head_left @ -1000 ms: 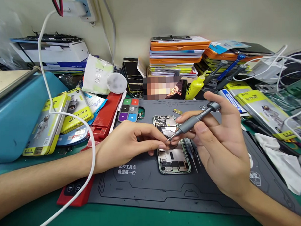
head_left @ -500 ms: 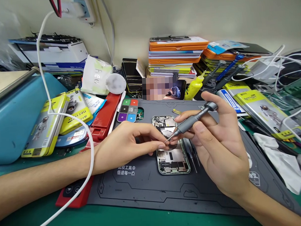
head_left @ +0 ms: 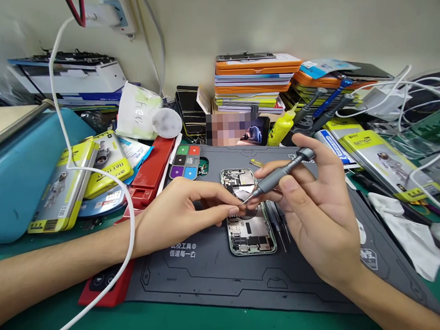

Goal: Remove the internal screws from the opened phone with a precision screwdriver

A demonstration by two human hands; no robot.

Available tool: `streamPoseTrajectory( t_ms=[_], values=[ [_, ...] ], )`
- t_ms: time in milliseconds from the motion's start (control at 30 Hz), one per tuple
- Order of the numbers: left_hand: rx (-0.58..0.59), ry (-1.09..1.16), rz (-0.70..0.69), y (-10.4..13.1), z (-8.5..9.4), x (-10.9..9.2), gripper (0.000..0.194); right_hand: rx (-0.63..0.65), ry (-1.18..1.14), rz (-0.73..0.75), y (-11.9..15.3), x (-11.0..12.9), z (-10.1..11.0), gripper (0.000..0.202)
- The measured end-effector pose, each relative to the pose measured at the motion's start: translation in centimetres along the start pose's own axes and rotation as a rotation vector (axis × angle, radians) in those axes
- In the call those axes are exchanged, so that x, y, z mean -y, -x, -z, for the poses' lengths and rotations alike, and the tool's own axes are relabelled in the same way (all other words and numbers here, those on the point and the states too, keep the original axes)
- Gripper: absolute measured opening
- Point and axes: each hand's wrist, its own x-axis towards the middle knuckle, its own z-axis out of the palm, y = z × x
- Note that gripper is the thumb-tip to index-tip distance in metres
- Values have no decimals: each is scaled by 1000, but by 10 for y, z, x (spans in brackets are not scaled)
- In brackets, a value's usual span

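Note:
My right hand (head_left: pixel 317 214) holds a grey precision screwdriver (head_left: pixel 274 178) aslant, its tip down to the left and one raised finger by its cap. At that tip, the thumb and fingers of my left hand (head_left: pixel 187 204) are pinched together. Whatever lies between them is too small to make out. Below both hands an opened phone (head_left: pixel 258 228) lies on the grey work mat (head_left: pixel 209 276), its metal plates and connectors exposed. A round dark piece (head_left: pixel 251 212) shows over the phone's middle, partly behind my fingers. Slim screwdrivers (head_left: pixel 278 225) lie along the phone's right side.
A white cable (head_left: pixel 131 221) loops across my left forearm. Yellow battery boxes (head_left: pixel 64 189) and a long red tool (head_left: pixel 151 172) lie at the left. A coloured screw tray (head_left: pixel 184 161), a yellow bottle (head_left: pixel 281 126) and stacked orange boxes (head_left: pixel 258 67) stand behind the mat.
The view has shifted slightly, so the surroundings sit a little further left. Both hands keep nearly the same pose, with the screwdriver tip still at the left fingertips.

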Motion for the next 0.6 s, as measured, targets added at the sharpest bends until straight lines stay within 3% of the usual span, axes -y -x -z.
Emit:
streamPoseTrajectory(
  t_ms=[600],
  values=[
    [6,19,-1,-1,0,2,14,15,-6,-86,-2,-2,2,43]
  ],
)
